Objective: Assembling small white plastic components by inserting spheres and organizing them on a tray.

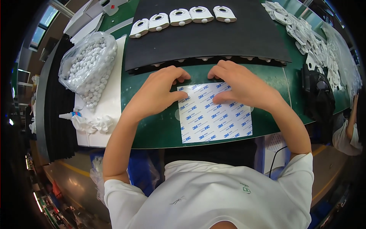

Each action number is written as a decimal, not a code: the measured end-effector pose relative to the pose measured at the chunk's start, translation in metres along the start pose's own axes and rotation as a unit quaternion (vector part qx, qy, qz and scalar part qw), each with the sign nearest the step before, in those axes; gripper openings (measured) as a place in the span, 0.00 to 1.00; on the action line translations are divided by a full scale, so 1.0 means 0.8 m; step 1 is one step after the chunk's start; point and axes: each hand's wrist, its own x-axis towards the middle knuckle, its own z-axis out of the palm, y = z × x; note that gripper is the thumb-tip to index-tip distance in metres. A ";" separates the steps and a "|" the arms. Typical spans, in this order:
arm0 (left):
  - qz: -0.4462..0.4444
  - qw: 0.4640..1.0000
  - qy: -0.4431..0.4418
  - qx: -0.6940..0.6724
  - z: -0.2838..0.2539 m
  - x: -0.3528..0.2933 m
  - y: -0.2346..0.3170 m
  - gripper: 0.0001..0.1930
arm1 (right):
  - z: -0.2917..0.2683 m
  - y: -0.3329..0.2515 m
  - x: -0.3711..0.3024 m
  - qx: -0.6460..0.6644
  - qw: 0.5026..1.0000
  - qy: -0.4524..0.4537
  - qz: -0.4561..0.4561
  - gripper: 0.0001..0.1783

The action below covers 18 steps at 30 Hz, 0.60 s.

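A square white adhesive backing sheet [215, 122] with repeated blue print lies on the green table in front of me. My left hand [166, 87] is over its upper left corner, fingers bent and thumb apart from them; the thumb tip overlaps the sheet's edge. Above the sheet's upper right part is my right hand [242, 84], its thumb across the print and its fingers curved away from it. Nothing shows between the fingers of either hand. Just beyond both hands is the near edge of a black board [206, 42]. Whether the thumbs press on the sheet, I cannot tell.
Several white plastic housings [180, 17] stand in a row on the board; white knobs peep out beneath it. A clear bag of white balls [89, 61] sits left, near a glue bottle [70, 115] and crumpled tissue [95, 124]. Loose white parts [297, 32] and a black bag [318, 89] lie right.
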 end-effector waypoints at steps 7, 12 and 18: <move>0.030 0.998 -0.017 0.045 0.007 -0.050 0.006 0.14 | 0.011 -0.020 -0.001 -0.014 0.999 -0.024 -0.024 0.23; 0.050 0.998 -0.012 0.038 0.014 -0.061 0.004 0.13 | 0.012 -0.014 -0.002 0.000 1.000 -0.007 -0.021 0.24; 0.041 0.998 -0.020 0.046 0.011 -0.055 0.003 0.13 | 0.003 -0.006 -0.003 -0.021 1.000 -0.013 0.020 0.27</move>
